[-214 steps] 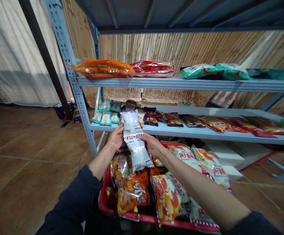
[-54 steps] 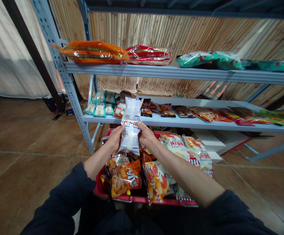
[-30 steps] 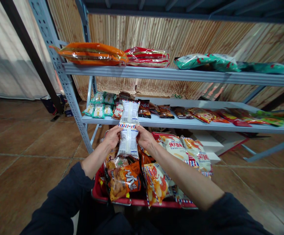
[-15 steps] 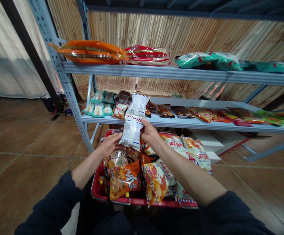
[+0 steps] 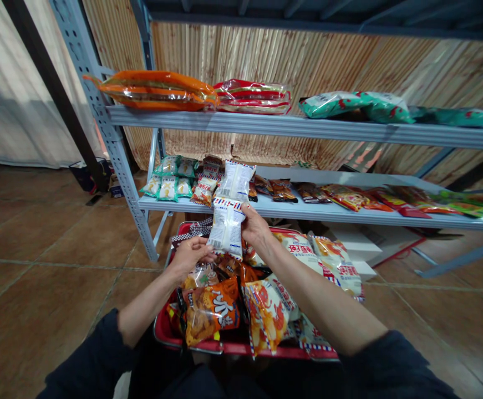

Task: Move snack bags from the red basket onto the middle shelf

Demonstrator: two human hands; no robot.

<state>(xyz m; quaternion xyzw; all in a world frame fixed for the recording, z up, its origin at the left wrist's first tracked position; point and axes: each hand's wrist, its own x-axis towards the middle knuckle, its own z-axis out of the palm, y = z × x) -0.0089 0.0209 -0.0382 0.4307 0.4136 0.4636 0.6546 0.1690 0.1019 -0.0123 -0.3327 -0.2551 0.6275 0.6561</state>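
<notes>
Since the frame one second earlier, the left hand [image 5: 189,255] has shifted from the striped seam down to the lower-left corner of the joined white snack packets [image 5: 228,228]. Left fingers part-curled, touching; pinch cannot be confirmed. Right hand [image 5: 257,226] closed at the seam's right end, thumb in front. Packets held above the red basket [image 5: 168,321], before the lower shelf [image 5: 308,213]. Advisable: support both packets, sparing the seam any strain.
</notes>
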